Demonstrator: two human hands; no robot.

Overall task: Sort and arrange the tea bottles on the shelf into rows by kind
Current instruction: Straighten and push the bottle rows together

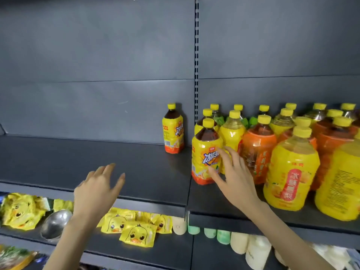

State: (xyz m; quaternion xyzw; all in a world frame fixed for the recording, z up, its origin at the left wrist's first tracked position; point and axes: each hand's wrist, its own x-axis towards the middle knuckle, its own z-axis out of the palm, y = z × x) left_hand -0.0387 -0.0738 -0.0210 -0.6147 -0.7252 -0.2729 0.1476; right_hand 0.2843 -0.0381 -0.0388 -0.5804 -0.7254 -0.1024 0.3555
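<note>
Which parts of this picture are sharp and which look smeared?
Head view: the lone small bottle at the back is fairly crisp; the big yellow bottle near the right edge is smeared, its label hard to read; left hand and right hand have soft edges; the duck packets are blotchy; light is even, with no harsh glare on the shelf.

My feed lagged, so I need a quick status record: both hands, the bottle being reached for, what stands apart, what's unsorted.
left hand: open, holds nothing, over the shelf
right hand: open, fingers spread at the front iced tea bottle, not gripping it
lone bottle: same label, upright at the rear, apart
mixed group: yellow and orange labels, crowded to the right, unsorted
</note>
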